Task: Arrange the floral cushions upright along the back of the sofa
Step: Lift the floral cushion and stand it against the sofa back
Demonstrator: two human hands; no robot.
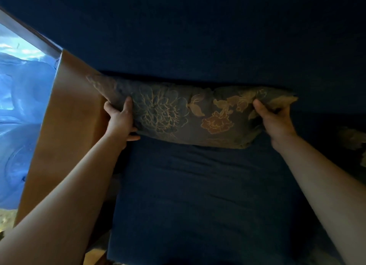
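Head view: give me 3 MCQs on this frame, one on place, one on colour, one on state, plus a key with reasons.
1. Where does the floral cushion sit?
A. On the floor
B. At the back of the sofa seat, against the backrest
C. On top of the armrest

2. What colour is the sofa seat?
A. Dark blue
B. Red
C. White

3. How is the cushion held?
A. By the left hand only
B. By neither hand
C. By both hands, one at each end

Key:
1 B: the cushion lies where the seat meets the backrest.
2 A: the seat fabric reads dark blue, next to the brown armrest.
3 C: the left hand grips the left end and the right hand grips the right end.
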